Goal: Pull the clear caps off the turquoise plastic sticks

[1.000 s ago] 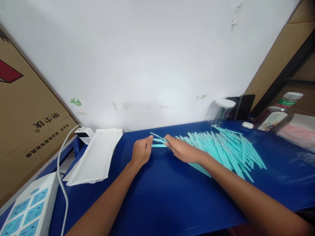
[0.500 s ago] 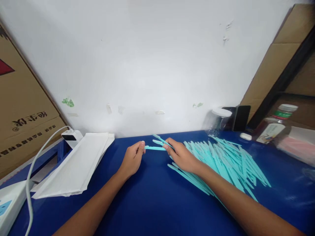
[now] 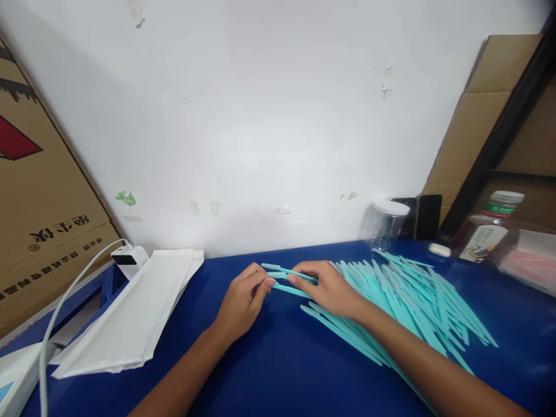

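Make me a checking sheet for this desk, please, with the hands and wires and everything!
Surface: blue table, flat and shiny.
Working things: a loose pile of turquoise sticks on the right; a few held sticks between the hands.
Clutter: white flat sheets or bags at left; lidded clear jar, bottle and dark device at back right.
Left hand: fingertips at the ends of the held sticks.
Right hand: gripping the held sticks.
Cables: one white cable, joined to a small white box.
Surroundings: marked white wall, cardboard box at left.
Spills: nothing seen.
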Motion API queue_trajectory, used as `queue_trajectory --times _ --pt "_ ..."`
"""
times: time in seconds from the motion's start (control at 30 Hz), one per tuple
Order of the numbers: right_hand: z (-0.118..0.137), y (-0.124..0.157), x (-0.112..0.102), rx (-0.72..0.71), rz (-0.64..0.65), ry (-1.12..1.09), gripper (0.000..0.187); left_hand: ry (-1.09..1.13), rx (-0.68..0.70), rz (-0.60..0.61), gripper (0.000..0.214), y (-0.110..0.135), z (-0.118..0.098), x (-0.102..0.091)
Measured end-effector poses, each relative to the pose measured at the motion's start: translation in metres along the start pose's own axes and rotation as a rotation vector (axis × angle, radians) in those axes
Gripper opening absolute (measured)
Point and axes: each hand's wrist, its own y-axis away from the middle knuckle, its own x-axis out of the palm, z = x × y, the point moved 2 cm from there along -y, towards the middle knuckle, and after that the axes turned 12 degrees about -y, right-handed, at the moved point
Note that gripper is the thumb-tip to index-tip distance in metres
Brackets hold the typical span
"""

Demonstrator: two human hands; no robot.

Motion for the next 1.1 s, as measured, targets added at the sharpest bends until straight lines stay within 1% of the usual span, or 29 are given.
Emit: queue_trajectory --times 0.13,0.27,0.33,0.43,0.53,0.6,0.67,0.77,0.9,1.0,1.1 --pt "0.004 0.001 0.006 0.011 0.038 -0.034 0.041 -0.01 0.017 0.03 0.037 0.002 -0.006 0.002" --pt "0.006 0.001 0.005 0.019 0.077 -0.028 0.045 0.007 0.008 0.044 0.038 0.004 -0.008 0.004" --pt "0.003 0.0 0.002 0.059 0.068 -0.034 0.048 0.033 0.0 0.042 0.038 0.003 -0.008 0.003" --pt "-0.006 -0.001 -0.003 0.136 0.017 -0.112 0.051 0.065 -0.019 0.017 0.039 0.001 -0.007 0.001" --pt "-0.013 -0.003 -0.007 0.137 -0.021 -0.176 0.056 0.103 -0.067 0.002 0.043 -0.002 -0.006 -0.001" --pt "-0.014 -0.004 -0.01 0.153 -0.007 -0.187 0.057 0.146 -0.106 -0.006 0.045 -0.003 -0.004 -0.002" --pt "-0.012 -0.004 -0.012 0.195 0.024 -0.208 0.056 0.165 -0.126 -0.022 0.047 -0.004 -0.002 -0.002" --pt "-0.008 -0.004 -0.016 0.226 0.062 -0.248 0.052 0.147 -0.119 -0.037 0.046 -0.005 0.0 -0.001" --pt "-0.006 -0.004 -0.019 0.213 0.1 -0.243 0.047 0.176 -0.119 -0.043 0.044 -0.005 -0.002 -0.002" --pt "-0.006 -0.004 -0.018 0.192 0.139 -0.24 0.042 0.199 -0.119 -0.021 0.044 -0.004 -0.006 -0.004" --pt "-0.004 -0.004 -0.018 0.193 0.148 -0.202 0.037 0.209 -0.123 0.009 0.043 -0.003 -0.01 -0.006"
